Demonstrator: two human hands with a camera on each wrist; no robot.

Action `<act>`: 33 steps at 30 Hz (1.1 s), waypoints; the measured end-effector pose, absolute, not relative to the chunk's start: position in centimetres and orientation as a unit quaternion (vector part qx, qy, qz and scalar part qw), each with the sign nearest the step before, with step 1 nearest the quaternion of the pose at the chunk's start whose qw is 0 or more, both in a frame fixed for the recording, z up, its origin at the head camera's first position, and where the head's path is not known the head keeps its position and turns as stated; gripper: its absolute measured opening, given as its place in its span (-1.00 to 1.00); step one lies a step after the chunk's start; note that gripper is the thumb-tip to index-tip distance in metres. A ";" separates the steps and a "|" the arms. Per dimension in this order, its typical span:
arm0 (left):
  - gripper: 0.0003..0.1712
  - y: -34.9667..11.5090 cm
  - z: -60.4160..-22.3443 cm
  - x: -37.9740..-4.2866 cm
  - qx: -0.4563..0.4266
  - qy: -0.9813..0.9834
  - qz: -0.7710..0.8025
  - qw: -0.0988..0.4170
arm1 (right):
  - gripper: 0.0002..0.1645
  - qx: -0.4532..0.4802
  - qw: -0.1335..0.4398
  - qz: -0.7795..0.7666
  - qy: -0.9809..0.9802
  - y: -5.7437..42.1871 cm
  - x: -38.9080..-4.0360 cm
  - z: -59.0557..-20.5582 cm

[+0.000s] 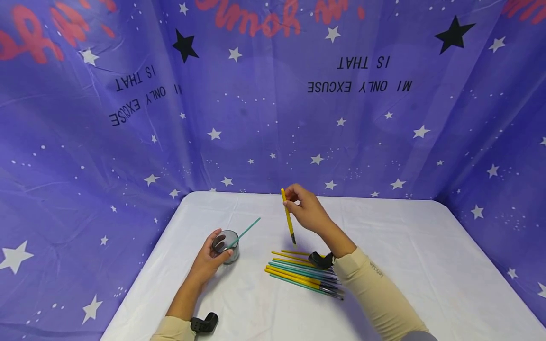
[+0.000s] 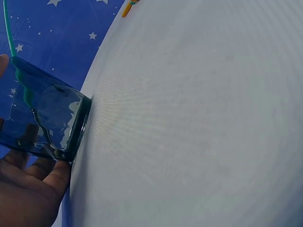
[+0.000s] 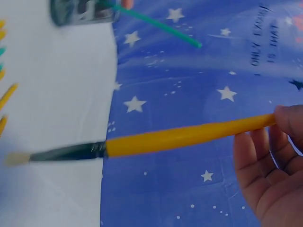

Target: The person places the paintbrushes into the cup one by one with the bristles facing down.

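Paintbrush (image 1: 288, 220), yellow, bristles (image 3: 18, 158) down, pinched nr handle end in R hand (image 1: 309, 208), over table (image 1: 256, 312) nr brush row (image 1: 298, 273). L hand (image 1: 206, 263) grips glass (image 2: 57, 99) w/ teal brush (image 1: 249, 228) leaning inside. I'd brace glass, steer bristles slowly.

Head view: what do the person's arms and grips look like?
Left sleeve and right sleeve: beige, the latter with small dark lettering. Left wrist device and right wrist device: black, angular. Left grip and right grip: ungloved.

Head view faces forward and down; 2 nearer wrist views share the glass (image 2: 57, 106).
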State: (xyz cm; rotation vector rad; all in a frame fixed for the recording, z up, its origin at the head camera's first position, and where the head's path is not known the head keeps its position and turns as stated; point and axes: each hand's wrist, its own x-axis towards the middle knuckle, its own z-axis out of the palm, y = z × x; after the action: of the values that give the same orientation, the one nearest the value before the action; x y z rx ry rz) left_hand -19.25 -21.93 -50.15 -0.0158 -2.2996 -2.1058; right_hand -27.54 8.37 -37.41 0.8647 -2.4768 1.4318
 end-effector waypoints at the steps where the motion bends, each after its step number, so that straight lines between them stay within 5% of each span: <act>1: -0.10 -21.9 -50.2 -19.3 -0.006 -0.737 -0.676 0.012 | -0.87 0.281 0.076 0.500 -0.816 8.3 -27.5 -37.4; 18: -0.11 -22.0 -50.1 -19.3 -0.008 -0.732 -0.681 0.016 | -0.79 0.230 0.108 0.765 -0.592 5.4 -24.7 -38.3; 33: -0.11 -22.0 -50.2 -19.5 -0.003 -0.730 -0.683 0.009 | -0.76 0.178 0.118 0.802 -0.558 0.9 -23.0 -42.0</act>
State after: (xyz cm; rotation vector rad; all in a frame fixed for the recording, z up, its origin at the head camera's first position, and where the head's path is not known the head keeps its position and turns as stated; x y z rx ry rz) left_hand -19.47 -21.96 -50.19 -0.0082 -2.2805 -2.1343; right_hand -23.04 0.86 -42.03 0.5202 -1.6334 2.3448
